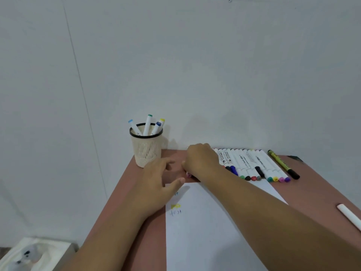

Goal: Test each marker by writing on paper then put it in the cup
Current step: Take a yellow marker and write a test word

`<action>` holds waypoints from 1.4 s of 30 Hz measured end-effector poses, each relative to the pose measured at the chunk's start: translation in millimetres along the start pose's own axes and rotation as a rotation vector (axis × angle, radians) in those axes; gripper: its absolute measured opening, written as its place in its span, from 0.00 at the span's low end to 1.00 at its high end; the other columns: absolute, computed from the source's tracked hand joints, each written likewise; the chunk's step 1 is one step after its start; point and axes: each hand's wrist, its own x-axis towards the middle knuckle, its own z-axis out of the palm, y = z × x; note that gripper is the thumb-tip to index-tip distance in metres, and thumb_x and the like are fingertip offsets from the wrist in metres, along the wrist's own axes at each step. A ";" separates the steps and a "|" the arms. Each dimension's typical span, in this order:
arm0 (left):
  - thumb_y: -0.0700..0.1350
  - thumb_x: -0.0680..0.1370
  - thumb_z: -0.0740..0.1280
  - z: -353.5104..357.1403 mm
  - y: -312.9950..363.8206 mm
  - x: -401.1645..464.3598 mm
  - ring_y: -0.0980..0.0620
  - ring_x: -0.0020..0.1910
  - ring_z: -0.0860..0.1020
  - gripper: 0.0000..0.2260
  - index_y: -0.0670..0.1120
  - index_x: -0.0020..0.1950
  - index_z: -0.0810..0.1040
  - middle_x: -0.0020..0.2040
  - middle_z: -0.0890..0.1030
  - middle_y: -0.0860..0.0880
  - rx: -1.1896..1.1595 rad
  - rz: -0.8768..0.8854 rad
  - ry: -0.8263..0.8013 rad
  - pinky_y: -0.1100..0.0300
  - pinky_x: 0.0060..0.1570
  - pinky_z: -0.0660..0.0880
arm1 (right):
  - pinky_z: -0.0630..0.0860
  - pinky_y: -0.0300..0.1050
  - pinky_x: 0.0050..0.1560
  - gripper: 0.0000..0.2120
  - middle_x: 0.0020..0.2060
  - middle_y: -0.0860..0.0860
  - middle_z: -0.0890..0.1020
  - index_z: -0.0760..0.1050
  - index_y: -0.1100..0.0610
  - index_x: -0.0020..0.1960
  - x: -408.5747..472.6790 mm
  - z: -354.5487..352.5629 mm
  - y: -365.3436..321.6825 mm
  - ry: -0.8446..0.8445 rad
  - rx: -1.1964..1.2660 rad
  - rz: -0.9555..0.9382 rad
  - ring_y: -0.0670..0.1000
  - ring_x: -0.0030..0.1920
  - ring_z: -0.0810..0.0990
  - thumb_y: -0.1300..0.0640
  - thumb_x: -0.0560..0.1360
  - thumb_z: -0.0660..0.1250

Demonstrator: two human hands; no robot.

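Observation:
A cream mesh cup (146, 149) with a black rim stands at the table's back left and holds several white markers. A row of white markers (252, 165) with coloured caps lies along the wall on the right. My right hand (201, 161) reaches across to the left end of that row with its fingers curled over a marker (188, 174), of which only a pinkish tip shows. My left hand (158, 180) hovers open beside it, over the top left corner of the white paper (199, 231). The paper carries yellow and blue test marks.
A green and black marker (283, 164) lies to the right of the row. A white stick-like object (349, 216) sits near the table's right edge. The brown table (125, 202) drops off at the left, with a white bundle (29, 255) on the floor below.

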 end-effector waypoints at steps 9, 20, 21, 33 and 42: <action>0.59 0.75 0.71 -1.5 -1.8 1.5 0.65 0.61 0.70 0.27 0.57 0.72 0.70 0.58 0.72 0.66 -0.017 -0.013 0.046 0.60 0.59 0.72 | 0.69 0.41 0.29 0.09 0.28 0.54 0.78 0.74 0.59 0.35 -3.7 -22.1 -0.5 -0.066 0.784 0.306 0.54 0.26 0.77 0.58 0.71 0.71; 0.52 0.81 0.68 -18.5 57.2 -11.7 0.63 0.50 0.78 0.13 0.57 0.66 0.79 0.51 0.81 0.62 -0.101 0.101 -0.017 0.66 0.48 0.75 | 0.84 0.42 0.48 0.07 0.47 0.65 0.87 0.81 0.73 0.51 -110.2 -33.8 28.6 -0.159 1.772 0.143 0.56 0.46 0.88 0.70 0.79 0.66; 0.50 0.82 0.66 -16.5 60.6 -14.5 0.63 0.45 0.77 0.08 0.57 0.61 0.80 0.45 0.80 0.64 -0.039 0.147 -0.021 0.67 0.44 0.73 | 0.84 0.42 0.49 0.06 0.47 0.64 0.87 0.81 0.72 0.51 -119.5 -35.9 27.4 -0.142 1.742 0.109 0.55 0.46 0.88 0.70 0.79 0.67; 0.53 0.86 0.57 -39.9 64.3 -68.7 0.54 0.64 0.77 0.16 0.61 0.73 0.71 0.63 0.80 0.59 -0.100 0.105 -0.261 0.50 0.65 0.74 | 0.71 0.43 0.35 0.04 0.31 0.54 0.76 0.82 0.65 0.50 -163.2 -25.2 16.6 -0.079 1.586 -0.016 0.49 0.32 0.73 0.68 0.75 0.72; 0.71 0.69 0.70 -55.1 47.0 -87.9 0.66 0.57 0.72 0.38 0.69 0.75 0.58 0.59 0.70 0.73 0.308 -0.031 -0.355 0.64 0.56 0.72 | 0.83 0.56 0.48 0.05 0.39 0.60 0.86 0.82 0.61 0.42 -157.8 -5.4 17.6 -0.061 1.398 0.041 0.52 0.38 0.84 0.68 0.74 0.73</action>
